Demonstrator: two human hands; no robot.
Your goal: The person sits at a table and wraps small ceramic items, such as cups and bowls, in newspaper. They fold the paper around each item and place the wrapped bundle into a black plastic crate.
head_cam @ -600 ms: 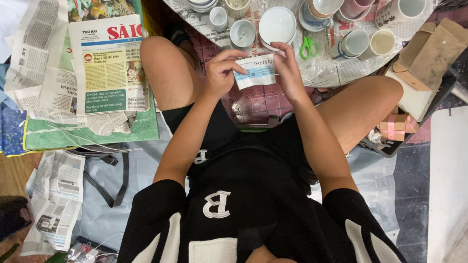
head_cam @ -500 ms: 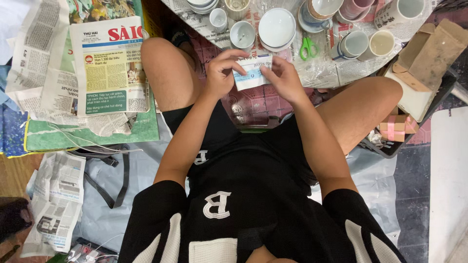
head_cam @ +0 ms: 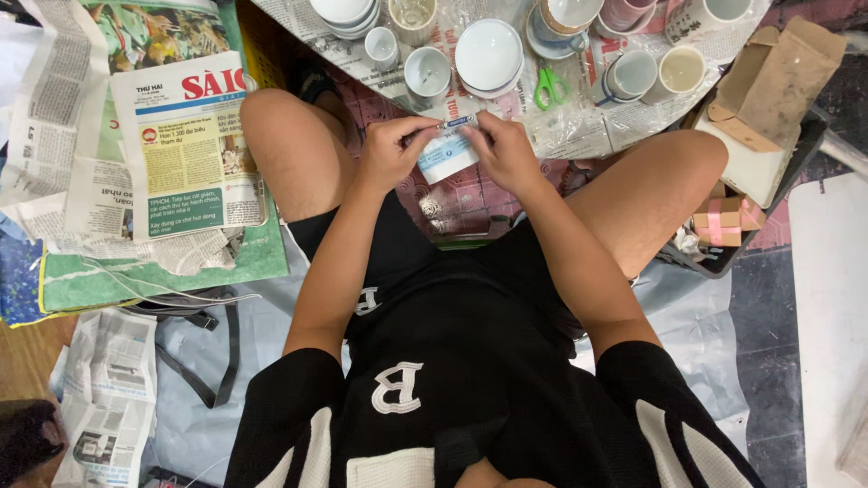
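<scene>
White-and-blue paper packet (head_cam: 445,152) pinched at its top edge by left hand (head_cam: 391,149) and right hand (head_cam: 503,152), just below the cups (head_cam: 427,70); tearing-open stage, I'd judge; steady opposing pull needed.

The small white and blue paper packet (head_cam: 445,149) is held up in the air just in front of the newspaper-covered table (head_cam: 624,126), between the person's two bare knees and nearer than the white cup and bowl standing at the table's edge. Its top edge is pinched from both sides, the left hand (head_cam: 391,149) gripping the left corner and the right hand (head_cam: 504,154) the right, so the flat body hangs below the fingertips, tilted slightly. The upper strip looks folded or rolled over, though the fingers hide most of it.
</scene>
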